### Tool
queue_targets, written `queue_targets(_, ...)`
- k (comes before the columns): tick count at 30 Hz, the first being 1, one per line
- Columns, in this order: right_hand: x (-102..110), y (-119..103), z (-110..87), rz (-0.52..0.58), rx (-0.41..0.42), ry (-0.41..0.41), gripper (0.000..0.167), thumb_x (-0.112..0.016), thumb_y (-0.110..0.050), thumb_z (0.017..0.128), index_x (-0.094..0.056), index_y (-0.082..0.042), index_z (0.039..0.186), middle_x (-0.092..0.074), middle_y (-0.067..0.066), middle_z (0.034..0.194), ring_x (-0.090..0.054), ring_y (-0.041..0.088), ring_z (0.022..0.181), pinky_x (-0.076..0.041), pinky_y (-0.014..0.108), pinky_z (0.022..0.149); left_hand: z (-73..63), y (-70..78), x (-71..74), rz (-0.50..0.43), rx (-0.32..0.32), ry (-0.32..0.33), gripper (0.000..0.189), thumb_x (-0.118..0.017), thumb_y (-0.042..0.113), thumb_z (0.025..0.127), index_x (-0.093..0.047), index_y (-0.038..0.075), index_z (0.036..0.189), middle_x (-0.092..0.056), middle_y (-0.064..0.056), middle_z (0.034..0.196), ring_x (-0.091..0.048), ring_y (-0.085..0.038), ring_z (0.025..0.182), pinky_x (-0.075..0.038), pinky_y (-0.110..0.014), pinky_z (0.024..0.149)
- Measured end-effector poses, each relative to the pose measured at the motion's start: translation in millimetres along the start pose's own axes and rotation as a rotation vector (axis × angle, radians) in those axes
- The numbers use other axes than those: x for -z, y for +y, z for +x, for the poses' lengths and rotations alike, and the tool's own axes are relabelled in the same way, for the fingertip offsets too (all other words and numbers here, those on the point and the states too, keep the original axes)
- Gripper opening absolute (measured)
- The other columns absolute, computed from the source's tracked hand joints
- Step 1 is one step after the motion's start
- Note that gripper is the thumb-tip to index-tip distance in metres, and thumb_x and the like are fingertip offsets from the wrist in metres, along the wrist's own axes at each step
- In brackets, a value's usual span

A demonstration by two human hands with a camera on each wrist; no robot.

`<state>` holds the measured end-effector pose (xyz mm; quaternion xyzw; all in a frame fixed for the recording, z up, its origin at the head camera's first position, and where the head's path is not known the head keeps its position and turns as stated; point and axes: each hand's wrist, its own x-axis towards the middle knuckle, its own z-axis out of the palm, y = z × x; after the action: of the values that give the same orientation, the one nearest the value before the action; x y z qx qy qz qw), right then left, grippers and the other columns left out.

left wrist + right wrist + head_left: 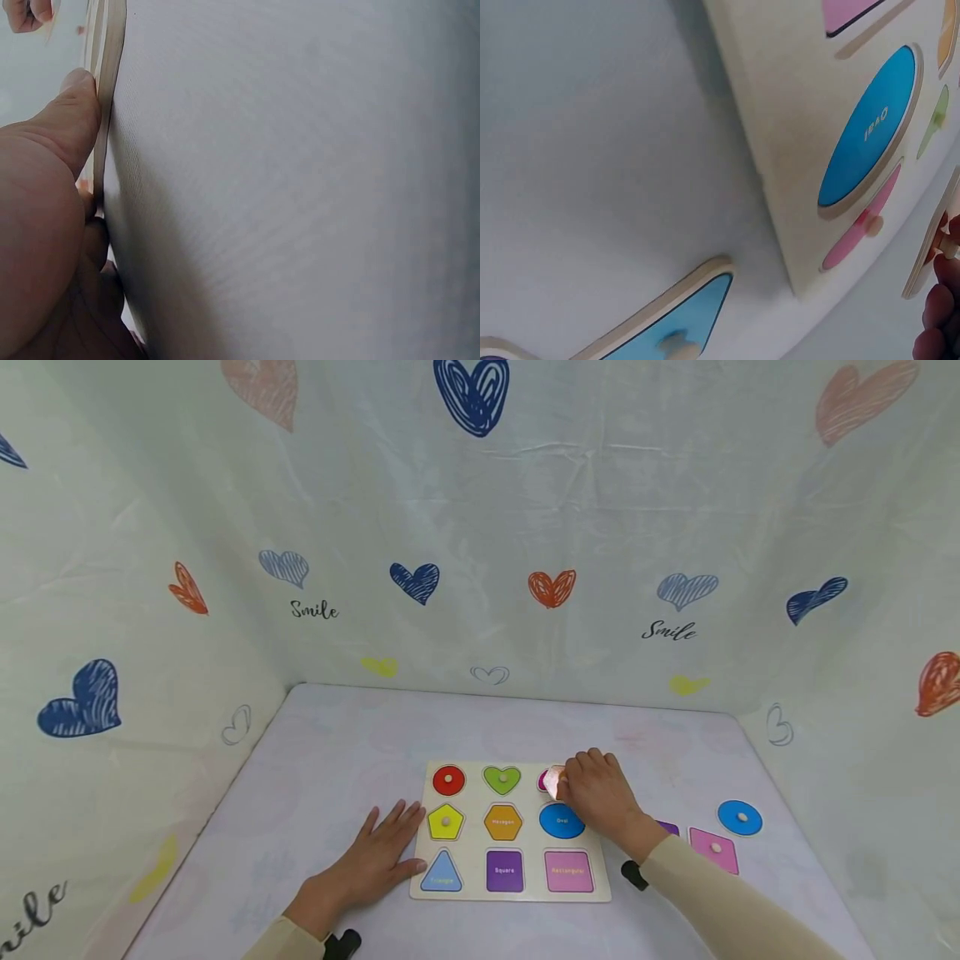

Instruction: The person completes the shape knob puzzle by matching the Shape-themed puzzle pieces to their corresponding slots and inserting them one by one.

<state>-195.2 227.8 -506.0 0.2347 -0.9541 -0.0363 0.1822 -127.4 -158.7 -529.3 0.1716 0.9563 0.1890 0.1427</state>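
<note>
Just right of the wooden shape-puzzle board [472,860], most of a purple knob piece [668,827] is hidden by the right wrist and sleeve [720,897], so its outline cannot be made out. At the board's far right corner, a magenta knob piece [542,781] is largely covered in the head view. The piece held over that corner [553,781] is washed out by glare and partly covered by fingers; its full shape cannot be told.

From the right wrist, the magenta piece is shown seated beyond the blue oval recess [870,127], and a light-blue triangular knob piece [682,319] is revealed beside the board's right edge, where it is concealed from the head camera. In the same view, an orange-red face is shown on the held piece, which is cut off by the frame.

By the right hand [600,789], the held piece's knob [949,246] is pinched between closed fingertips, with the piece raised and tilted. The left hand [386,852] is laid at the board's left edge with fingers spread; in the left wrist view, its thumb [75,105] is seen against the board's edge.

Farther right of the board, a pink rectangular knob piece [703,850] and a blue oval knob piece [740,817] are left in plain sight.
</note>
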Motion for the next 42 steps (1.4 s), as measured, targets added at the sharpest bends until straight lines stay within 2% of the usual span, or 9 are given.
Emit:
queue_targets(5,2,-19,4.6,0.035,-0.002,-0.023,0.026,-0.080,-0.028,0.093,-0.068,-0.005,0.097,-0.061,0.005,0.081,-0.051,0.021,0.080,-0.044,0.033,0.071,-0.8,1.2,1.4,-0.005,0.006,-0.007,0.087,-0.069,0.052,0.098,-0.032,0.015,0.167,-0.032,-0.003,0.173,-0.017,-0.030,0.165,-0.003,-0.061,0.132)
queue_targets(12,-1,-39,10.3,0.031,0.056,0.031,0.027,-0.081,-0.028,0.090,-0.065,-0.006,0.087,-0.054,0.003,0.073,-0.047,0.021,0.075,-0.039,0.032,0.066,-0.8,0.1,1.2,-0.013,-0.007,0.000,0.087,-0.069,0.051,0.098,-0.032,0.014,0.167,-0.032,-0.005,0.173,-0.017,-0.031,0.164,-0.004,-0.062,0.132)
queue_targets(15,-1,-48,12.5,0.039,0.056,-0.006,0.027,-0.079,-0.028,0.093,-0.065,-0.006,0.087,-0.054,0.003,0.074,-0.047,0.021,0.075,-0.040,0.034,0.067,-0.6,-0.5,0.7,-0.011,-0.008,0.003,0.087,-0.069,0.052,0.098,-0.032,0.014,0.167,-0.032,-0.005,0.174,-0.017,-0.031,0.164,-0.004,-0.062,0.132)
queue_targets(19,1,-60,14.3,0.050,0.051,-0.050,0.027,-0.079,-0.028,0.093,-0.067,-0.004,0.092,-0.059,0.004,0.079,-0.050,0.023,0.079,-0.047,0.037,0.075,-1.0,-0.8,0.4,-0.004,0.003,0.000,0.087,-0.068,0.054,0.098,-0.032,0.016,0.167,-0.031,-0.003,0.174,-0.016,-0.029,0.165,-0.003,-0.061,0.132)
queue_targets(22,1,-67,14.9,0.049,0.073,-0.031,0.027,-0.079,-0.027,0.091,-0.067,-0.003,0.090,-0.060,0.004,0.079,-0.050,0.023,0.078,-0.050,0.037,0.075,-1.3,-1.3,0.1,-0.011,-0.001,0.003,0.088,-0.069,0.054,0.097,-0.032,0.015,0.167,-0.032,-0.004,0.173,-0.016,-0.030,0.165,-0.003,-0.062,0.132)
queue_targets(28,-4,-77,13.6,0.024,0.127,0.015,0.027,-0.079,-0.027,0.089,-0.063,-0.006,0.083,-0.056,0.002,0.076,-0.048,0.020,0.076,-0.042,0.032,0.067,-0.6,-1.7,-0.1,-0.007,-0.003,0.001,0.088,-0.069,0.054,0.097,-0.032,0.015,0.167,-0.032,-0.004,0.173,-0.016,-0.030,0.165,-0.003,-0.062,0.132)
queue_targets(32,-8,-83,13.8,0.033,0.114,-0.053,0.026,-0.077,-0.029,0.092,-0.067,-0.005,0.090,-0.061,0.004,0.082,-0.050,0.021,0.080,-0.046,0.034,0.071,0.9,-2.5,-0.3,-0.003,-0.001,-0.001,0.088,-0.068,0.055,0.098,-0.031,0.016,0.167,-0.031,-0.003,0.174,-0.016,-0.030,0.165,-0.003,-0.061,0.132)
queue_targets(35,-9,-87,14.4,0.014,0.110,-0.118,0.027,-0.075,-0.032,0.095,-0.069,-0.005,0.097,-0.063,0.003,0.087,-0.048,0.020,0.082,-0.045,0.033,0.073,0.8,-3.1,-0.4,-0.016,-0.013,0.001,0.087,-0.068,0.054,0.098,-0.032,0.014,0.167,-0.032,-0.004,0.174,-0.017,-0.031,0.164,-0.003,-0.062,0.132)
queue_targets(42,-7,-94,13.8,-0.008,0.117,-0.156,0.028,-0.074,-0.035,0.097,-0.070,-0.007,0.098,-0.065,0.003,0.089,-0.048,0.019,0.082,-0.041,0.030,0.070,1.5,-3.6,-0.9,-0.030,-0.024,0.004,0.087,-0.070,0.052,0.097,-0.033,0.012,0.166,-0.034,-0.006,0.173,-0.018,-0.033,0.164,-0.004,-0.063,0.131)
